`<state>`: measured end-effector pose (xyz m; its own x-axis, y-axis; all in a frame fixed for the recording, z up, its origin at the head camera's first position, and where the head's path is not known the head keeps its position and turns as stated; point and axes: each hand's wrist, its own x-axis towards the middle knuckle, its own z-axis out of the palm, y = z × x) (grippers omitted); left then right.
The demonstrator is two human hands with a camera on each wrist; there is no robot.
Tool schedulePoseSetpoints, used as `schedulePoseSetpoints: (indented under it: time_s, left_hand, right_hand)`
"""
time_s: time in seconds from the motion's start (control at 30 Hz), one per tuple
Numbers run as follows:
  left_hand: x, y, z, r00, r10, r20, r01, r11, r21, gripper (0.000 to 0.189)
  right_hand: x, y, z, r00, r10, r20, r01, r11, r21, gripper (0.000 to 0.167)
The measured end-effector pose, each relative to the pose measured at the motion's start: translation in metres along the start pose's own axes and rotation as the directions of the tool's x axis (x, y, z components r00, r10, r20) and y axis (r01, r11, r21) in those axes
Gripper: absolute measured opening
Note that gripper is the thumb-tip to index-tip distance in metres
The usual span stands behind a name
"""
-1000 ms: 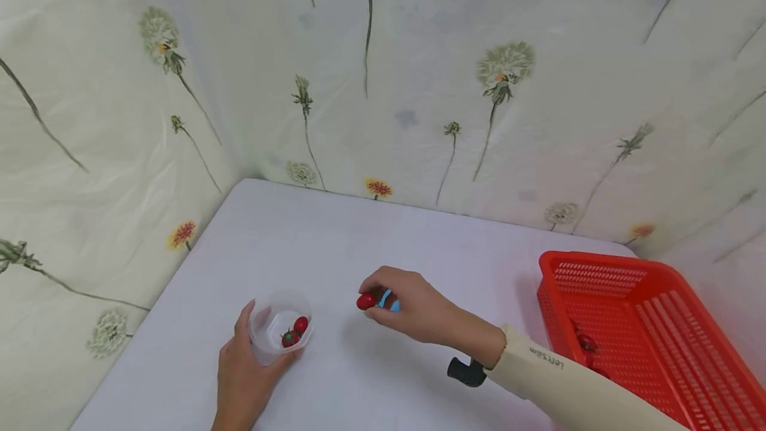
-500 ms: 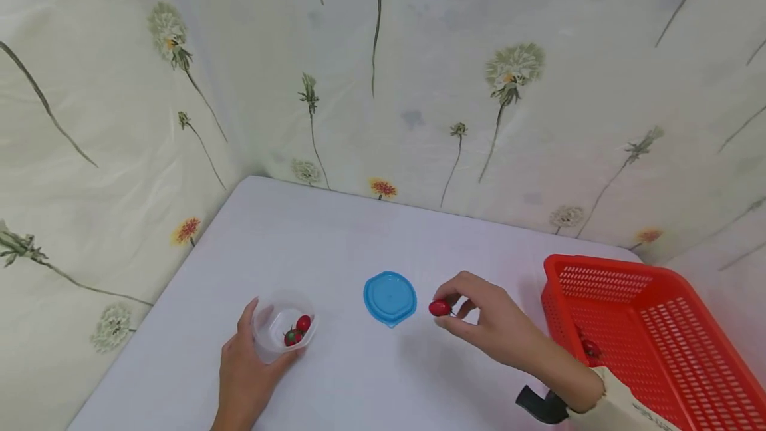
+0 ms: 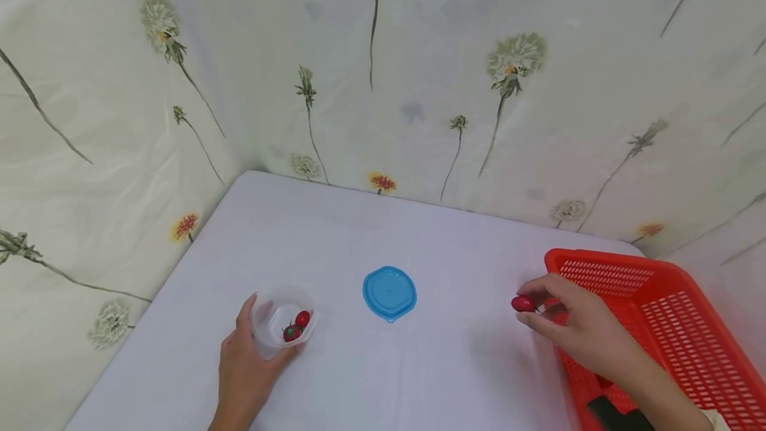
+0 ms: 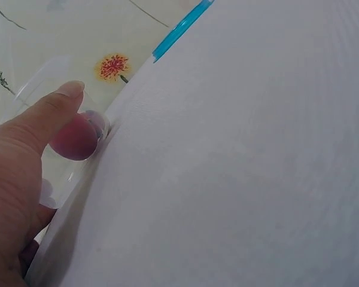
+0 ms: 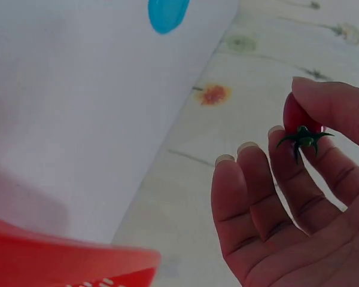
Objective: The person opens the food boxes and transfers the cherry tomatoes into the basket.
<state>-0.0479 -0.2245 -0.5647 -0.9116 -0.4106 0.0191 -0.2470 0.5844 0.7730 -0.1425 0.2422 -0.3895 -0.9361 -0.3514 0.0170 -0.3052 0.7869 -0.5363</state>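
Note:
My left hand grips a small clear plastic container on the table, thumb on one side and fingers on the other. Inside it, at the right, lie red cherry tomatoes, one showing a green stem. Through the wall of the container, a tomato shows in the left wrist view. My right hand is at the left rim of the red basket and pinches a cherry tomato between thumb and fingers. The green calyx of this tomato faces the camera in the right wrist view.
A blue lid lies flat on the white table between the two hands. Behind and to the left hangs a flower-printed cloth. The basket stands at the table's right side, its near part partly hidden by my right arm.
My right hand has moved right with the cherry tomato, from above the blue lid to the basket's rim, uncovering the lid. The left hand still holds the container in place.

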Motion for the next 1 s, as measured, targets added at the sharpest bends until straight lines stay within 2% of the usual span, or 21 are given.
schedulePoseSetpoints:
  time_s: [0.13,0.3,0.4,0.5,0.57,0.63,0.83,1.0]
  left_hand:
    - [0.0,0.0,0.0,1.0,0.0,-0.007,0.0,1.0,-0.001,0.122]
    - [-0.001,0.001,0.002,1.0,0.025,-0.016,-0.025,0.999,-0.023,0.121]
    - [-0.002,0.002,0.003,1.0,0.016,-0.015,-0.017,0.999,-0.028,0.121]
    - [-0.003,0.003,0.004,1.0,-0.001,-0.009,0.0,1.0,-0.023,0.121]
    - [-0.002,0.004,0.004,1.0,-0.009,-0.006,0.009,1.0,-0.018,0.122]
    - [-0.002,0.004,0.003,1.0,-0.018,0.007,0.018,1.0,-0.017,0.122]
    - [-0.002,0.006,0.002,0.998,-0.042,0.036,0.043,0.999,-0.015,0.123]
    - [-0.001,0.006,0.001,0.998,-0.049,0.032,0.049,0.999,-0.006,0.123]
  right_hand:
    - [-0.01,0.021,-0.009,0.991,0.131,-0.005,-0.131,0.991,-0.037,0.045]
    - [-0.026,0.055,-0.021,0.956,0.293,-0.015,-0.294,0.953,-0.069,0.056]
    - [-0.033,0.075,-0.028,0.942,0.334,-0.032,-0.335,0.938,-0.086,0.059]
    - [-0.035,0.095,-0.032,0.94,0.338,-0.044,-0.341,0.931,-0.129,0.058]
    - [-0.035,0.108,-0.032,0.935,0.354,-0.022,-0.353,0.924,-0.148,0.059]
    - [-0.036,0.123,-0.028,0.926,0.375,0.036,-0.366,0.919,-0.148,0.059]
    - [-0.037,0.148,-0.01,0.864,0.447,0.231,-0.435,0.894,-0.104,0.059]
    - [-0.032,0.156,-0.002,0.849,0.441,0.29,-0.426,0.897,-0.117,0.055]
